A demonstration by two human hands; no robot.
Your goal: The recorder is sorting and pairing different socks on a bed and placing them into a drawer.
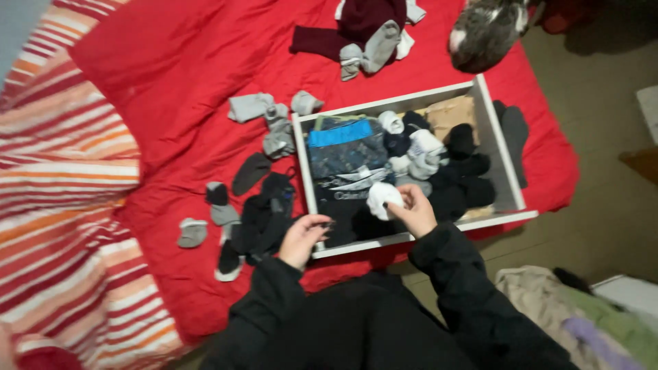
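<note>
My right hand (413, 211) pinches a white rolled sock (382, 197) over the near edge of the white drawer (497, 137) on the red bed. My left hand (301, 238), fingers curled around something dark, sits nearer the dark sock pile (257, 219) just left.

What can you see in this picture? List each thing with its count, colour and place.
drawer: one, white, on the bed
balled sock: one, white, in right hand, over drawer
folded clothes: several, blue and dark, left in drawer
loose socks: many, grey and black, left of drawer
blanket: one, red, over bed
striped cover: one, far left
cat: one, grey-white, top
left hand: at drawer's front edge
right hand: grip shut on sock
</note>
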